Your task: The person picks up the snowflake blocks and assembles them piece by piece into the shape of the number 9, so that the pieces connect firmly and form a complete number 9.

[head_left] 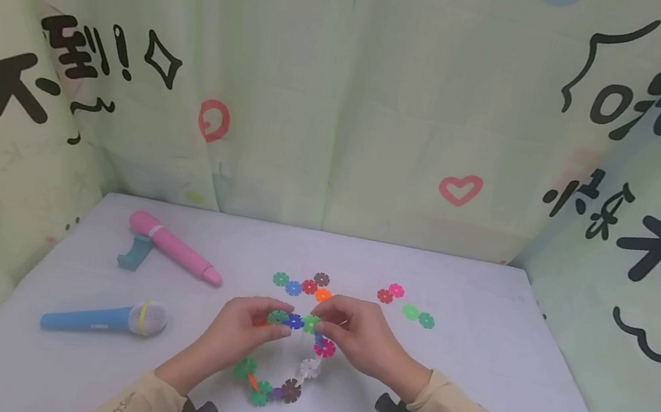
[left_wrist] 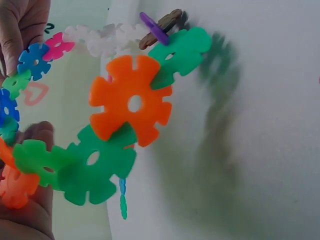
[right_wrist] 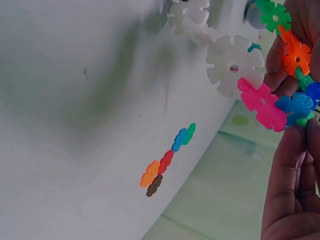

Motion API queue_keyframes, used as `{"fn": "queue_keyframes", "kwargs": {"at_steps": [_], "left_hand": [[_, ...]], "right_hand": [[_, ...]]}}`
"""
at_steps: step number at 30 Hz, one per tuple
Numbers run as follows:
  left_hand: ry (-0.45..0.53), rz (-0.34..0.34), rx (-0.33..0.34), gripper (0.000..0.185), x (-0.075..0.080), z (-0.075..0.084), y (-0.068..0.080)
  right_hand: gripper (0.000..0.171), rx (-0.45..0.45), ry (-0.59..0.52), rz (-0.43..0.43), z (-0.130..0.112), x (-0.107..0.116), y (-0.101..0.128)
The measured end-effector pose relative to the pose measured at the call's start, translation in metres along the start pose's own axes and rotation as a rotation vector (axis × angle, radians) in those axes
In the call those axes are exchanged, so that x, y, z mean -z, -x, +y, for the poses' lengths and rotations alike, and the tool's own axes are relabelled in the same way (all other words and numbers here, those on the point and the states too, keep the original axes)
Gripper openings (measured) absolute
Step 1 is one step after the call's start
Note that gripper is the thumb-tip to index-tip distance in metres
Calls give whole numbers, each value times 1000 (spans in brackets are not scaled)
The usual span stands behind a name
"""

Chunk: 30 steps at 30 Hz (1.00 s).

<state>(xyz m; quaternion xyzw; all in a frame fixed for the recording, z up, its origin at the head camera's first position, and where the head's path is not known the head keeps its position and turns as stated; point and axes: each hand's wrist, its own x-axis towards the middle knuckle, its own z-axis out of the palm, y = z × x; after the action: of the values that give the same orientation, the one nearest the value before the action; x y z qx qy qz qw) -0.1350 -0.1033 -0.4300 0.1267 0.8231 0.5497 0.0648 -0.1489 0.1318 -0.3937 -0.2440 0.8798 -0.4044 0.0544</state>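
Note:
Between both hands hangs a ring of interlocked plastic snowflake discs (left_wrist: 95,165), in green, orange, blue, pink, clear white, brown and purple. My left hand (head_left: 240,326) pinches the ring's upper left, near a green disc (head_left: 278,318). At the upper right, my right hand (head_left: 364,333) pinches a light green disc (head_left: 310,323) between thumb and fingers. A blue disc (right_wrist: 295,109) and a pink disc (right_wrist: 262,105) sit just beside those fingertips in the right wrist view. The lower part of the loop, with a brown disc (head_left: 291,391), hangs below the hands.
Beyond the hands lie a joined row of discs (head_left: 294,288), a red and pink pair (head_left: 385,296), and a green pair (head_left: 419,315). A pink toy microphone (head_left: 176,248) with a teal piece (head_left: 135,253) and a blue microphone (head_left: 95,322) lie on the left of the white table (head_left: 468,397).

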Motion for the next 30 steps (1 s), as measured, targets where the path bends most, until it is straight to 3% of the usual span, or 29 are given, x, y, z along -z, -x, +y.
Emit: {"fn": "queue_keyframes", "kwargs": {"at_steps": [5,18,26,30], "left_hand": [[-52,-37,24,31,3,1,-1],[51,-11,-17,32,-4,3,0],[-34,-3,-3,34,0,5,0],[-1,8,-7,32,2,1,-1]], "right_hand": [[20,-3,-32,6,-1,0,0],[22,70,-105,95,0,-2,1],[21,119,-54,35,0,4,-5],[32,134,-74,10,10,8,-3]]}}
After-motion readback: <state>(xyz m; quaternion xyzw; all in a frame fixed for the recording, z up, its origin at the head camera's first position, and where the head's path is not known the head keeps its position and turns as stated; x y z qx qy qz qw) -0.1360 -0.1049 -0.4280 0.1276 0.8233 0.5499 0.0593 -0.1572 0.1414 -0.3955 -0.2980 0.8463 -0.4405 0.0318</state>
